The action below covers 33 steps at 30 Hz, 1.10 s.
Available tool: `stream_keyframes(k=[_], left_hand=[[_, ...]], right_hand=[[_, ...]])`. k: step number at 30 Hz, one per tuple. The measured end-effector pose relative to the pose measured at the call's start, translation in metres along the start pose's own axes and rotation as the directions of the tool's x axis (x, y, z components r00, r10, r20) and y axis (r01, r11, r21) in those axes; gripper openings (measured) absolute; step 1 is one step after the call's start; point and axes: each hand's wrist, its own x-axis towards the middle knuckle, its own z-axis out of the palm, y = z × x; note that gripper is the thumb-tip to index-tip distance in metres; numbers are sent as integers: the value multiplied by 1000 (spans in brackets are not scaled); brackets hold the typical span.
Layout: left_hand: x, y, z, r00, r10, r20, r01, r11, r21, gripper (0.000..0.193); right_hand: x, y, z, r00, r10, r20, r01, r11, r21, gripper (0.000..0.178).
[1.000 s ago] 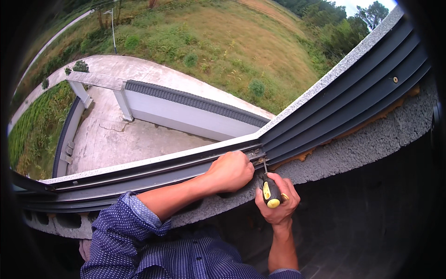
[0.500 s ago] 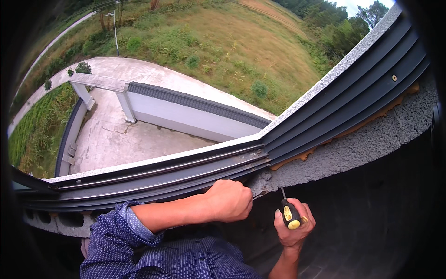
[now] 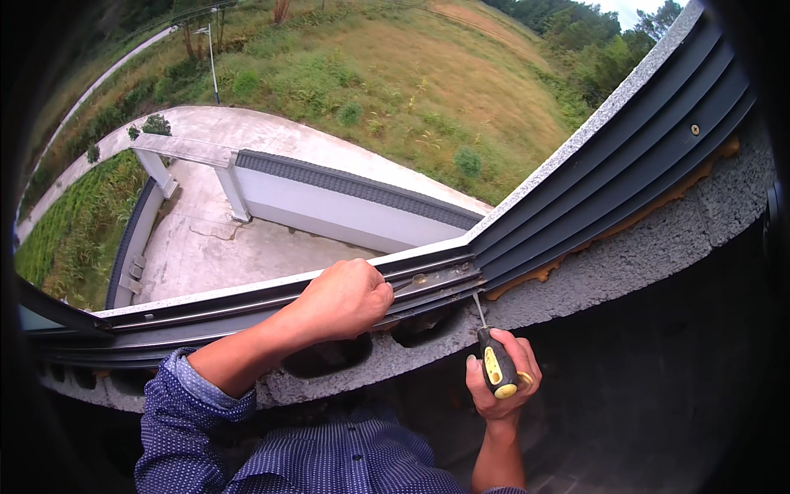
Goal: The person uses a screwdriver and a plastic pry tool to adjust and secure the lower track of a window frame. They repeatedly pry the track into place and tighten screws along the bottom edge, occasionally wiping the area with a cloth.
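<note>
My right hand point(image 3: 512, 375) is wrapped around the black and yellow handle of a screwdriver point(image 3: 494, 362). Its thin metal blade points up, the tip at the lower edge of the dark window frame point(image 3: 576, 193), close to the inner corner. Over the sliding track point(image 3: 247, 317) at the bottom of that frame, my left hand point(image 3: 350, 298) is curled into a fist. Anything inside those fingers is hidden. Some dirt and a pale brownish spot lie on the track between the fist and the corner.
Rough grey hollow blocks point(image 3: 609, 255) form the ledge under the frame, with dark open cavities below my left forearm. Orange-brown foam point(image 3: 527, 282) bulges from the joint. Beyond the opening, far below, are a concrete yard, a white wall point(image 3: 329, 206) with dark coping, and grass.
My left fist has shifted left and up onto the track, uncovering block cavities. My right hand has raised the screwdriver slightly left, bringing its tip from the block up to the frame's edge.
</note>
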Motion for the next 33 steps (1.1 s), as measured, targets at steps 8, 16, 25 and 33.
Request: stream_keyframes(k=[8,16,25,33], left_hand=[[5,-8,2,996,-85,19,84,996,28,41],[38,-8,36,998,17,-58,-10,992,122,39],[65,9,54,1000,-25,-11,26,992,124,42],[80,9,70,993,77,-85,-67,991,112,41]], right_hand=[[6,6,10,1000,18,-7,-18,1000,12,49],[25,24,30,999,47,17,-46,998,-46,48],[24,41,40,997,72,18,-71,997,-44,51],[20,44,43,997,76,0,-76,997,-29,51]])
